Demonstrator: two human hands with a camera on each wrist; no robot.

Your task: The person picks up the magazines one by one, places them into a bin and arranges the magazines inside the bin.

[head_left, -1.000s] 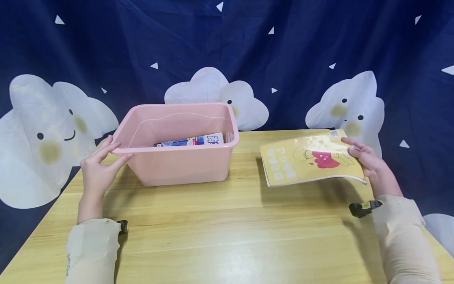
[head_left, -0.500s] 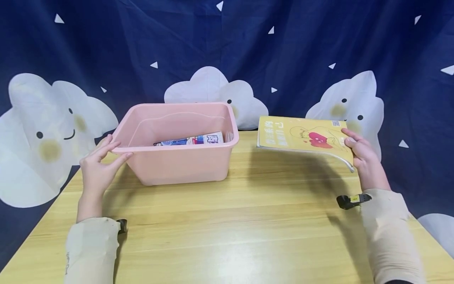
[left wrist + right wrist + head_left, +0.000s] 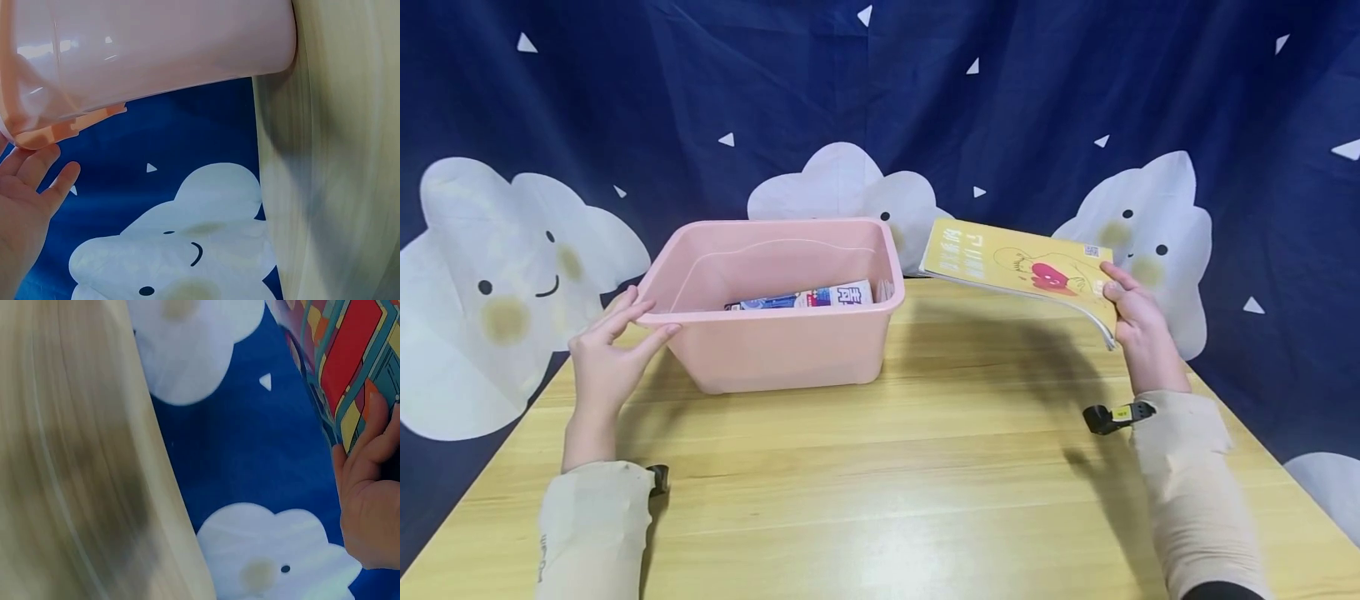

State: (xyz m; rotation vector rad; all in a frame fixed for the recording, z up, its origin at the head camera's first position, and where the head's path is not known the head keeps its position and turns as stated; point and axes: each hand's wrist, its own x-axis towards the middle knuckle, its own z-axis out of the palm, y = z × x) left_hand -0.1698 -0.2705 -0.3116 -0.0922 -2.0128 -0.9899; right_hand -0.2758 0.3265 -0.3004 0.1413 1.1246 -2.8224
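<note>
A pink plastic storage bin (image 3: 790,354) stands upright at the back left of the table. My left hand (image 3: 604,367) holds its near left rim corner, thumb on the front side and fingers along the left. Inside the bin lies something with a blue and white printed surface (image 3: 838,296), partly hidden by the front wall. To the bin's right, my right hand (image 3: 1141,329) grips the right edge of a yellow-covered book (image 3: 1015,260), thumb on top, raised above the table. In the right wrist view the fingers press a colourful printed underside (image 3: 353,347).
The light wooden table (image 3: 880,467) spans the foreground. A dark blue curtain (image 3: 1037,108) with white clouds and triangles hangs right behind it. Dark wrist cameras sit at the left cuff (image 3: 658,479) and the right cuff (image 3: 1108,418).
My right hand has carried the book up and to the left, bringing its left end near the bin's right rim. The left hand and the bin have stayed in place.
</note>
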